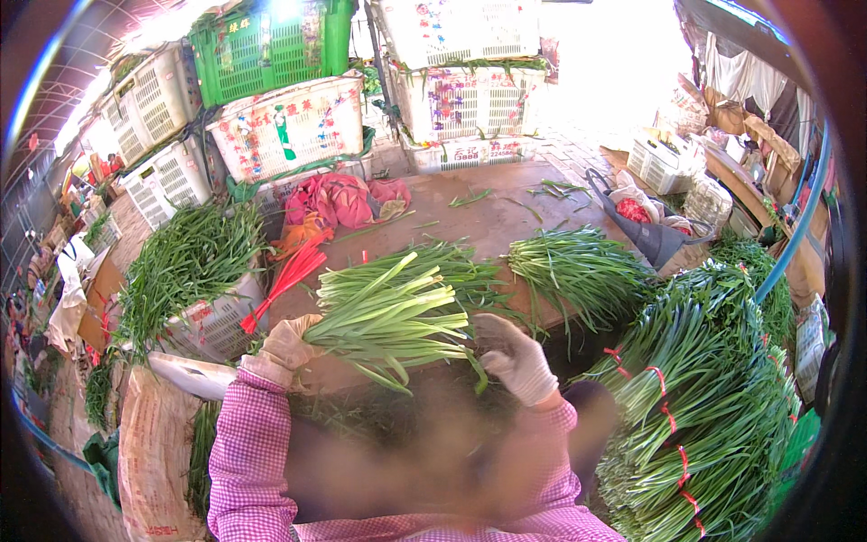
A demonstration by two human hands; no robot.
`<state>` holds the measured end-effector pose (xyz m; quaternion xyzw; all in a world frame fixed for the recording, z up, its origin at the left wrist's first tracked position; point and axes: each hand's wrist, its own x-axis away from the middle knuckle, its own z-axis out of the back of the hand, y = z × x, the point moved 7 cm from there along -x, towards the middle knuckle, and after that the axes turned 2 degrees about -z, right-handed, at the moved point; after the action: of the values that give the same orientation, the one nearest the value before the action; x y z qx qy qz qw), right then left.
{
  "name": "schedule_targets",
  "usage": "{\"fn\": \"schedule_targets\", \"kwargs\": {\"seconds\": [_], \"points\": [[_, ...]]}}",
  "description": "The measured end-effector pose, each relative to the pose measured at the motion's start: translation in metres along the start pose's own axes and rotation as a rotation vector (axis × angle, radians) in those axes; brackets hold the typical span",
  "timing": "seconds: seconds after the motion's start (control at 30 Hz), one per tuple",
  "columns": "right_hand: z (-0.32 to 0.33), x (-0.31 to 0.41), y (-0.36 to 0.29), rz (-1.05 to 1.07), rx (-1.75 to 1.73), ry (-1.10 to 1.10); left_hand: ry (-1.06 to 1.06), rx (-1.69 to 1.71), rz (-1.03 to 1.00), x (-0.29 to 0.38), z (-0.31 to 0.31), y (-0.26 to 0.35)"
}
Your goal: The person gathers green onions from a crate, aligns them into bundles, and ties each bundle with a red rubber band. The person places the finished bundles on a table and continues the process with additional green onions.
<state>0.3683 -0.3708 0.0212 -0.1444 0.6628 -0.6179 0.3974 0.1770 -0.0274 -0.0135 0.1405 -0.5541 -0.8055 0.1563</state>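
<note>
My left hand, in a pale work glove, grips a loose bunch of garlic chives by its leafy side. The pale stem ends fan out to the right. My right hand, also gloved, is just beyond those stem ends with its fingers loosely curved and nothing visible in them. A single bent leaf hangs close to its thumb. Behind the held bunch, more chives lie on the brown tabletop. Another pile of chives rests at the table's right side.
Red tie strips lie left of the bunch, near a pink cloth. Tied chive bundles are heaped at my right. A crate of loose greens stands left. Stacked crates rise behind the table; a dark bag sits at its right edge.
</note>
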Motion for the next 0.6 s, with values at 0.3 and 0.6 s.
{"fn": "schedule_targets", "kwargs": {"seconds": [0.3, 0.6], "points": [[0.017, -0.003, 0.023, -0.098, 0.632, 0.311, -0.033, 0.092, 0.001, 0.003, 0.001, 0.007], [-0.015, 0.001, -0.015, -0.063, -0.070, 0.097, 0.160, -0.280, -0.105, -0.001, -0.007, 0.034]]}}
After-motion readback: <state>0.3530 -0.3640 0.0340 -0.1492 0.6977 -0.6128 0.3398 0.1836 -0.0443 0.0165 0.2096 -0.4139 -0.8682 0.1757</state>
